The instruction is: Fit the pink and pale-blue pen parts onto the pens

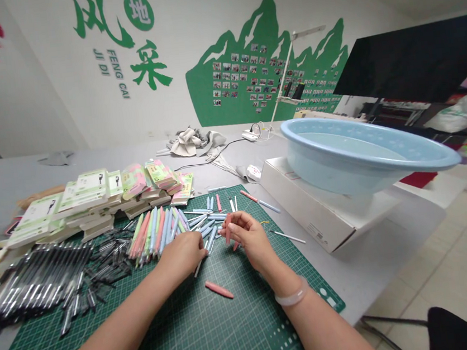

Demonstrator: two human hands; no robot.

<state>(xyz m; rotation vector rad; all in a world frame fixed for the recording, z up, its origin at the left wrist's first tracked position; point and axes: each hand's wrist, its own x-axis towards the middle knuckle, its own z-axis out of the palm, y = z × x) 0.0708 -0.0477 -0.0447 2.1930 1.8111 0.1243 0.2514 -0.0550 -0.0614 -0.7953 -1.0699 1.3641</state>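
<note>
My left hand (pixel 184 252) is closed in a pinch, with a thin white pen refill (pixel 198 268) showing at its fingertips above the cutting mat. My right hand (pixel 250 239) grips a pink pen barrel (pixel 228 230) upright between thumb and fingers; a second pink piece (pixel 236 245) shows below those fingers. On the green cutting mat (pixel 183 327) in front of both hands lies a loose pink pen part (pixel 219 289). Blue barrels (pixel 209 203) and white refills are scattered just beyond the hands. A row of pastel pens (pixel 156 232) lies beside my left hand.
Black-and-clear pens (pixel 35 282) and black caps (pixel 110 256) cover the mat's left side. Behind them are stacked pen boxes (pixel 83 190). At right, a blue basin (pixel 341 157) rests on a white box (pixel 304 206). Gray gloves (pixel 196 141) and a cable lie farther back.
</note>
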